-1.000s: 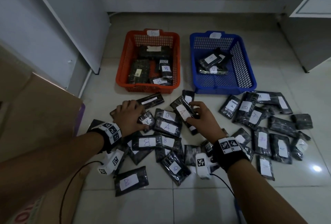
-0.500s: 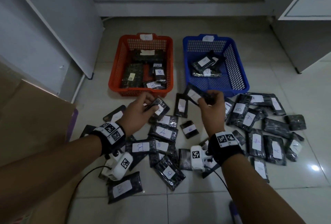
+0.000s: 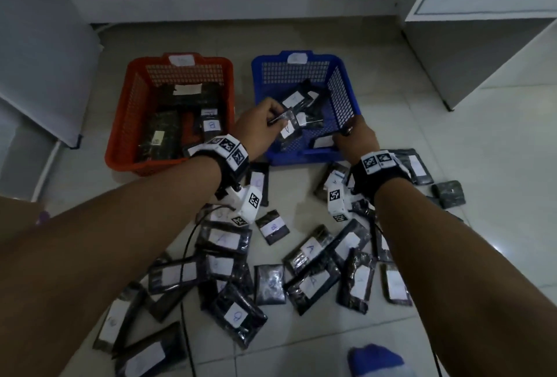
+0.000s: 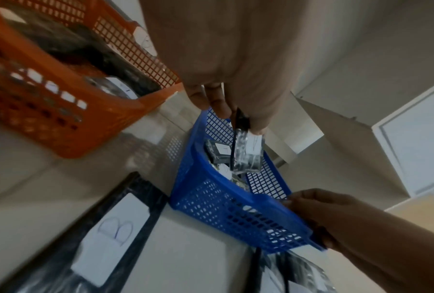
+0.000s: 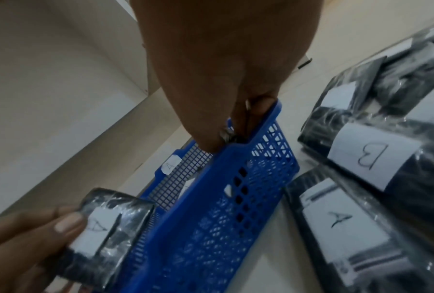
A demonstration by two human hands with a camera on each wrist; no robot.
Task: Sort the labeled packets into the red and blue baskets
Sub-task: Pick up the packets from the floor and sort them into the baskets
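Note:
My left hand (image 3: pixel 266 117) pinches a black packet labelled A (image 3: pixel 287 129) by its top edge and holds it over the blue basket (image 3: pixel 301 157). The left wrist view shows that packet (image 4: pixel 248 152) hanging upright from the fingertips (image 4: pixel 218 107). My right hand (image 3: pixel 357 138) is at the basket's near right corner; its fingers (image 5: pixel 211 142) pinch the shiny edge of a second packet (image 5: pixel 227 132) just inside the rim, and the rest of it is hidden. The red basket (image 3: pixel 120 141) to the left holds several packets.
Many labelled packets (image 3: pixel 229 238) lie scattered on the tiled floor under my forearms, among them a B packet (image 5: pixel 371 156) and an A packet (image 5: pixel 341 220). A white cabinet (image 3: pixel 482 45) stands at the right and a grey panel (image 3: pixel 39 60) at the left. Wrist-camera cables trail over the pile.
Both hands have lifted off the floor pile and moved forward to the blue basket, each carrying a packet. The head camera has leaned in closer.

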